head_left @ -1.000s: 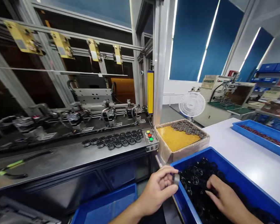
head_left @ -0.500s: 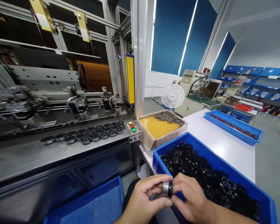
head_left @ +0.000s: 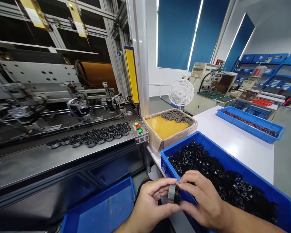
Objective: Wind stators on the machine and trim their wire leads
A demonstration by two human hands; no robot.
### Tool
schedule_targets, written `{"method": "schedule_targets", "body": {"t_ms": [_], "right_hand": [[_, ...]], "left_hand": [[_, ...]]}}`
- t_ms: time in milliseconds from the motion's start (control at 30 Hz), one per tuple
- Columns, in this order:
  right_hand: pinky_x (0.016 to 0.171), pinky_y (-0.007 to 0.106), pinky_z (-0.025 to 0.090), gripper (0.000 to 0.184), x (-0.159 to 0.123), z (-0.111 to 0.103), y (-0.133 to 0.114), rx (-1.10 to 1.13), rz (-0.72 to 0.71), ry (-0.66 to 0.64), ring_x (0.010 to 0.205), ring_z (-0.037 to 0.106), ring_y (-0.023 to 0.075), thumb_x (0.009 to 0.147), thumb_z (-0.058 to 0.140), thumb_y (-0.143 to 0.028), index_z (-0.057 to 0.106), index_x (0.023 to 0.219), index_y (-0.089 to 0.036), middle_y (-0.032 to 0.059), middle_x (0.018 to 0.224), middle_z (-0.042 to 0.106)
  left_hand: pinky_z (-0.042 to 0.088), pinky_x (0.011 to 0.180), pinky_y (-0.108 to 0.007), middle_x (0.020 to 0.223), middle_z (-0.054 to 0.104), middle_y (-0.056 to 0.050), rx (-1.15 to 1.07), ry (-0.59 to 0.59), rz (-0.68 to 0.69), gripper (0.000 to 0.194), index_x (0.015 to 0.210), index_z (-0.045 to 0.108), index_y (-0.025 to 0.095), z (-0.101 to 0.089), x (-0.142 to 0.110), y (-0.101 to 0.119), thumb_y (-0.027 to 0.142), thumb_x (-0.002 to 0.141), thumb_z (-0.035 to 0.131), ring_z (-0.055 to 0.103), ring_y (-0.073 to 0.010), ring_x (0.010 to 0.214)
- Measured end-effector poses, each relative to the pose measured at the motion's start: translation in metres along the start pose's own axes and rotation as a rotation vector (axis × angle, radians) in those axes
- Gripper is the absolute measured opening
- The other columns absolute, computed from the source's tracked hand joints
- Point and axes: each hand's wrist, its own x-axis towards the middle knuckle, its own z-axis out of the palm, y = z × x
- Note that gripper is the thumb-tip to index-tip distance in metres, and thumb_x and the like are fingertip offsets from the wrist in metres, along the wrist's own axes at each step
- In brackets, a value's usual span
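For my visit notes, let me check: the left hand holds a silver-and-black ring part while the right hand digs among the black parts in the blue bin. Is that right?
Not quite: the right hand isn't digging in the blue bin. The head view shows its fingers at the black side of the ring part, which the left hand does hold.

White fan (head_left: 181, 93), blue blinds (head_left: 176, 35), probably a red tray (head_left: 263, 102)

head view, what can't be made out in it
Far side of the held ring: head view, turned from the camera.
Floor of the blue bin: head view, covered by black parts.
Near end of the lower blue tray: head view, cut by the bottom edge.
Shape of the small reddish pieces: head view, too small.
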Motion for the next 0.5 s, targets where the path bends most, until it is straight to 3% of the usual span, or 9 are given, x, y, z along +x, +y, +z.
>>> {"method": "schedule_targets", "body": {"t_ms": [133, 333, 500], "right_hand": [[0.083, 0.039, 0.059, 0.031, -0.0021, 0.0025, 0.0028, 0.036, -0.013, -0.041, 0.097, 0.061, 0.0222, 0.087, 0.056, -0.004, 0.057, 0.117, -0.009, 0.0142, 0.103, 0.064], [0.086, 0.040, 0.059, 0.032, -0.0053, 0.0028, 0.0076, 0.010, -0.038, -0.044, 0.099, 0.061, 0.0229, 0.088, 0.057, -0.006, 0.057, 0.120, -0.005, 0.0156, 0.101, 0.065], [0.080, 0.041, 0.061, 0.030, -0.0040, 0.0025, 0.0092, -0.047, -0.039, -0.041, 0.094, 0.064, 0.0233, 0.091, 0.057, -0.012, 0.058, 0.121, -0.008, 0.0145, 0.096, 0.068]], "left_hand": [[0.061, 0.080, -0.026, 0.092, 0.081, -0.006, -0.008, -0.013, -0.007, 0.048, 0.103, 0.076, 0.017, -0.0010, 0.0005, -0.0034, 0.010, 0.057, 0.089, 0.077, -0.0225, 0.086], [0.060, 0.078, -0.021, 0.092, 0.081, -0.004, -0.042, -0.047, 0.006, 0.050, 0.105, 0.076, 0.020, -0.0040, 0.0008, -0.0079, 0.007, 0.058, 0.089, 0.077, -0.0188, 0.085], [0.060, 0.079, -0.024, 0.091, 0.081, -0.005, -0.059, -0.043, -0.035, 0.049, 0.104, 0.076, 0.019, -0.0049, 0.0025, -0.0085, 0.013, 0.058, 0.091, 0.077, -0.0206, 0.086]]}}
